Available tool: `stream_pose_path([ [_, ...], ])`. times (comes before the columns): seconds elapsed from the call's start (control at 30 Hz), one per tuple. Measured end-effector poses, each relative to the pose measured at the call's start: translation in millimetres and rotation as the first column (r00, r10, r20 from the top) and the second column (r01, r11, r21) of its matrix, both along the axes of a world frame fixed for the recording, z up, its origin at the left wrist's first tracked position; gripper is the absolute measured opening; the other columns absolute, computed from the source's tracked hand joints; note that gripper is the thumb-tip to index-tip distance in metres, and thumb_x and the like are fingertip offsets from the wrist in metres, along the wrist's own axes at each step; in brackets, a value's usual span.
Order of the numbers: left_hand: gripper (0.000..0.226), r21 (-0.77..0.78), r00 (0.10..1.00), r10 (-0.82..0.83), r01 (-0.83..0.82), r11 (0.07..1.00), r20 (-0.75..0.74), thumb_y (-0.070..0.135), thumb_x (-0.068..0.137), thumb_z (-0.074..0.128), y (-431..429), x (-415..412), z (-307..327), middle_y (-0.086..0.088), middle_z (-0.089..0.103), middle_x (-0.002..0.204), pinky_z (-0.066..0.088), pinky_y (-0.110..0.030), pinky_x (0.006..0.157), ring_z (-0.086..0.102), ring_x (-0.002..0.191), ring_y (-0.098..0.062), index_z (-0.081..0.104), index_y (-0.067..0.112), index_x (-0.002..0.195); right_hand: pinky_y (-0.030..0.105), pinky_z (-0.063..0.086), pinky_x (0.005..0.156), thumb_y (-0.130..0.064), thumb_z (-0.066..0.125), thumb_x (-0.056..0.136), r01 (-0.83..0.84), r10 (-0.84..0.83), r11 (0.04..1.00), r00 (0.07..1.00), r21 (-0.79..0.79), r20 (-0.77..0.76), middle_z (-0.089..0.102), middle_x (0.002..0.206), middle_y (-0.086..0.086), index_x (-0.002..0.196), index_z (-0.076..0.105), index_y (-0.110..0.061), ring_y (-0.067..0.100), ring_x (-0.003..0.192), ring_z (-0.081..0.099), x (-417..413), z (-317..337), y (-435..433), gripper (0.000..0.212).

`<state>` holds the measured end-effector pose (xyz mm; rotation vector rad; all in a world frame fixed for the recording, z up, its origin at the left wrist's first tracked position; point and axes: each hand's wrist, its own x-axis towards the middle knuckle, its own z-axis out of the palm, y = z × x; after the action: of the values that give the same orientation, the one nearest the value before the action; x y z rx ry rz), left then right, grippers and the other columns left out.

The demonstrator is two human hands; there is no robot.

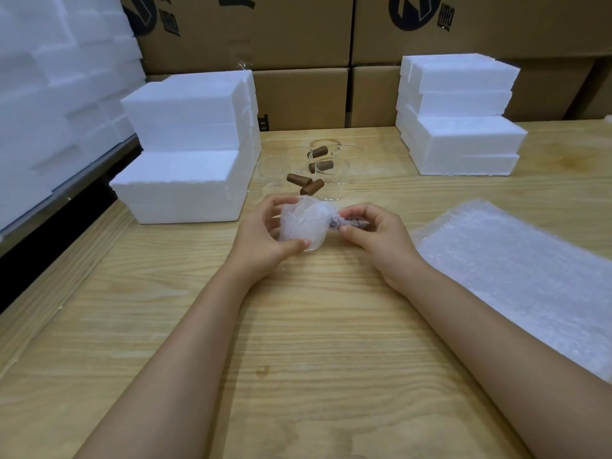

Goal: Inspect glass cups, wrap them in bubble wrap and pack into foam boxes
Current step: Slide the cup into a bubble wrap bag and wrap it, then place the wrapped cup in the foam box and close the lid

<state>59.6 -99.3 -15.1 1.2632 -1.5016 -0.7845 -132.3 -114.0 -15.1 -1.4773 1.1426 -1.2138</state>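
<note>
A glass cup wrapped in bubble wrap is held just above the wooden table, between both hands. My left hand grips the wrapped cup body, thumb underneath and fingers curled over the top. My right hand pinches the wrapped brown handle that sticks out to the right. Behind them stand several bare glass cups with brown handles. A stack of bubble wrap sheets lies on the right. Foam boxes are stacked at the left and at the back right.
Cardboard cartons line the back wall. More white foam is piled at the far left, beyond the table's left edge. Bare wood lies between my forearms and the near edge.
</note>
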Motion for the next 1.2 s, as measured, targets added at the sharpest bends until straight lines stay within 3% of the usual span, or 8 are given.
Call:
stream_pose_path([
  [0.17, 0.058, 0.025, 0.992, 0.128, -0.128, 0.991, -0.018, 0.0, 0.067, 0.08, -3, 4, -4, 0.014, 0.058, 0.113, 0.046, -0.004, 0.069, 0.058, 0.1, 0.002, 0.056, 0.035, 0.107, 0.006, 0.041, 0.081, -0.002, 0.057, 0.089, 0.062, -0.073, 0.993, 0.991, -0.098, -0.116, 0.056, 0.111, -0.001, 0.098, 0.063, -0.027, 0.003, 0.093, 0.053, 26, -2, -5, 0.028],
  [0.5, 0.064, 0.031, 0.934, 0.346, -0.35, 0.936, 0.092, 0.01, 0.073, 0.075, -13, 10, -7, 0.005, 0.056, 0.122, 0.044, -0.023, 0.087, 0.055, 0.111, -0.017, 0.05, 0.033, 0.127, 0.033, 0.027, 0.107, -0.013, 0.049, 0.091, 0.058, -0.135, 0.986, 0.834, -0.158, -0.535, 0.032, 0.133, 0.004, 0.138, 0.044, -0.037, 0.024, 0.125, 0.031, 61, -12, -16, 0.053],
  [0.63, 0.062, -0.141, 0.893, 0.412, -0.391, 0.91, 0.182, 0.011, 0.076, 0.072, -1, 3, 1, -0.004, 0.047, 0.137, 0.032, -0.029, 0.11, 0.041, 0.129, -0.021, 0.05, 0.017, 0.134, 0.028, 0.031, 0.105, -0.006, 0.045, 0.093, 0.055, -0.114, 0.984, 0.924, -0.167, -0.365, 0.029, 0.123, -0.002, 0.137, 0.044, -0.039, 0.018, 0.122, 0.033, 54, -8, -11, 0.056],
  [0.73, 0.044, -0.556, 0.819, 0.545, -0.372, 0.743, 0.18, 0.007, 0.077, 0.065, 10, -13, 11, -0.015, 0.053, 0.126, 0.026, -0.013, 0.103, 0.042, 0.117, -0.021, 0.06, 0.002, 0.121, 0.025, 0.041, 0.098, -0.004, 0.045, 0.093, 0.231, -0.275, 0.933, 0.952, -0.274, -0.133, 0.036, 0.118, -0.005, 0.128, 0.051, -0.03, 0.013, 0.112, 0.044, 41, 10, -11, 0.045],
  [0.83, 0.032, -0.661, 0.901, 0.415, -0.236, 0.712, 0.125, 0.003, 0.079, 0.058, 8, -50, 19, -0.01, 0.06, 0.109, 0.035, -0.014, 0.095, 0.05, 0.106, -0.017, 0.063, 0.0, 0.11, 0.017, 0.042, 0.085, -0.005, 0.045, 0.091, 0.486, -0.49, 0.811, 0.868, -0.326, 0.076, 0.044, 0.112, -0.003, 0.112, 0.051, -0.029, 0.014, 0.103, 0.05, 11, 37, -29, 0.032],
  [0.97, 0.037, -0.229, 0.997, -0.011, 0.029, 0.973, 0.079, 0.015, 0.092, 0.057, -19, -116, 27, 0.003, 0.056, 0.118, 0.04, -0.023, 0.096, 0.053, 0.111, -0.012, 0.052, 0.013, 0.128, 0.029, 0.044, 0.092, -0.011, 0.043, 0.091, 0.756, -0.717, 0.646, 0.65, -0.11, 0.253, 0.047, 0.115, 0.002, 0.112, 0.05, -0.022, 0.02, 0.109, 0.052, -57, 61, -81, 0.025],
  [1.07, 0.051, 0.196, 0.988, -0.111, 0.131, 0.972, -0.11, 0.031, 0.098, 0.053, -57, -157, 25, -0.002, 0.046, 0.138, 0.037, -0.028, 0.099, 0.047, 0.126, -0.018, 0.033, 0.021, 0.144, 0.028, 0.041, 0.094, -0.015, 0.04, 0.093, 0.856, -0.839, 0.516, 0.5, 0.024, 0.214, 0.045, 0.12, 0.001, 0.125, 0.047, -0.011, 0.02, 0.114, 0.051, -117, 58, -117, 0.033],
  [1.2, 0.057, 0.232, 0.982, -0.149, 0.172, 0.957, -0.114, 0.039, 0.102, 0.04, -104, -187, 9, -0.005, 0.03, 0.156, 0.029, -0.031, 0.108, 0.033, 0.14, -0.021, 0.016, 0.03, 0.153, 0.025, 0.038, 0.093, -0.027, 0.042, 0.096, 0.894, -0.901, 0.43, 0.419, 0.125, 0.111, 0.042, 0.14, 0.005, 0.132, 0.042, -0.01, 0.019, 0.111, 0.048, -181, 40, -151, 0.04],
])
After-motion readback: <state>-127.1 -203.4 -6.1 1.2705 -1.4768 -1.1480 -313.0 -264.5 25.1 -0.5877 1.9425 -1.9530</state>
